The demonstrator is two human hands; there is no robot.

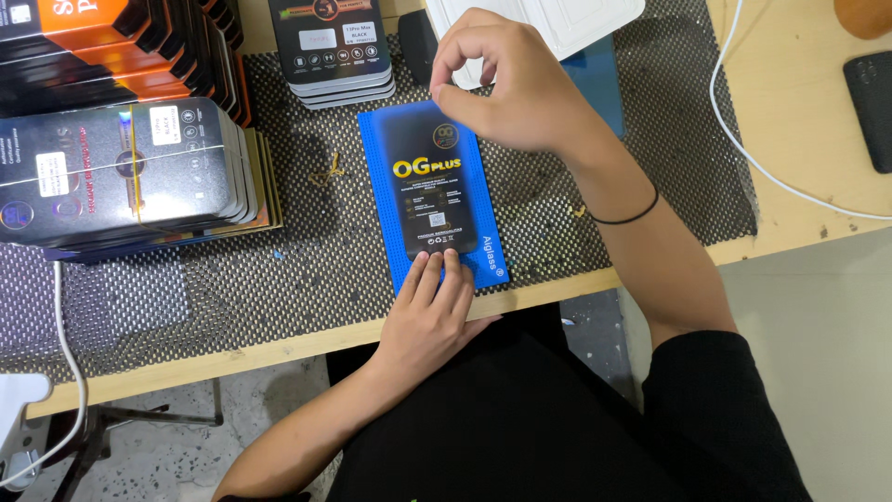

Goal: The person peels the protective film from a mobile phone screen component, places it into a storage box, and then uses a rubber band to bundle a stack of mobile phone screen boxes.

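A wooden workbench (799,139) is seen from above, most of it covered by a dark mesh anti-slip mat (279,270), with a speckled floor showing below the table edge. Near the middle of the mat a flat blue-and-black packet (432,195) is laid lengthwise, its lower end close to the front edge of the bench. The lower end of the packet is pressed down by the left hand (429,321), whose fingers (437,279) are held straight and close together, flat on the packet's surface. The upper end is covered by the right hand (516,88); its thumb and forefinger are pinched together just above the top edge of the packet — whether anything is caught between them cannot be told — while the other fingers are curled loosely. A thin black band (632,216) is worn on the right wrist. Beyond the right hand a white tray (576,23) is placed over a blue sheet (599,79). Behind the packet a short stack of dark boxes (334,51) is set, and to the left a larger bundle of similar boxes (121,172) is bound with a rubber band — further orange-and-black boxes (111,46) are stacked behind it. A loose rubber band (327,172) lies on the mat between bundle and packet. A white cable (743,139) is run across the bench at the right, near a black case (872,102).
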